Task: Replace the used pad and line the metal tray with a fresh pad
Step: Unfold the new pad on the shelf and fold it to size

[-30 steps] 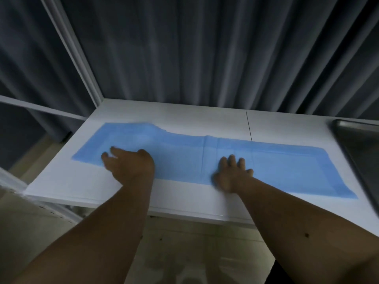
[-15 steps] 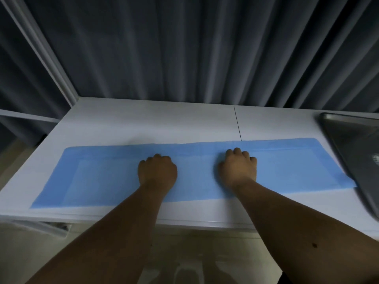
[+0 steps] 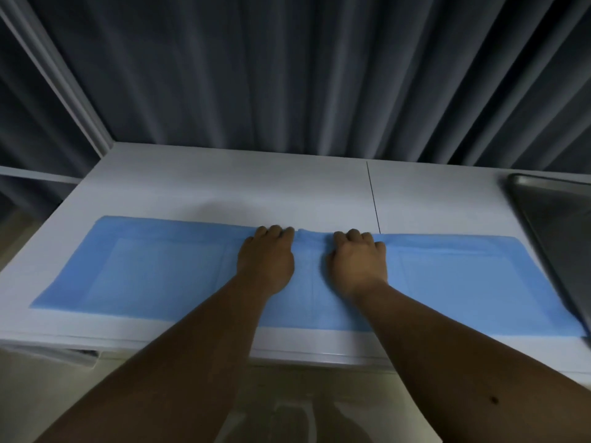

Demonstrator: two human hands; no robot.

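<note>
A long blue pad (image 3: 144,270) lies flat across the white table (image 3: 224,180), reaching from near the left edge to the metal tray (image 3: 563,212) at the right. My left hand (image 3: 265,260) and my right hand (image 3: 355,263) rest side by side on the pad's middle. The fingers of both hands curl over the pad's far edge and pinch it. A small pucker shows in the edge between the hands. The tray's inside looks bare, and its right part is cut off by the frame.
A dark pleated curtain (image 3: 287,75) hangs right behind the table. A white frame post (image 3: 64,84) rises at the back left corner. A thin seam (image 3: 372,199) divides the tabletop. Floor shows below the front edge.
Both hands slid forward from the pad's middle to its far edge and came closer together. The pad's far edge now lies straight and flat instead of rumpled.
</note>
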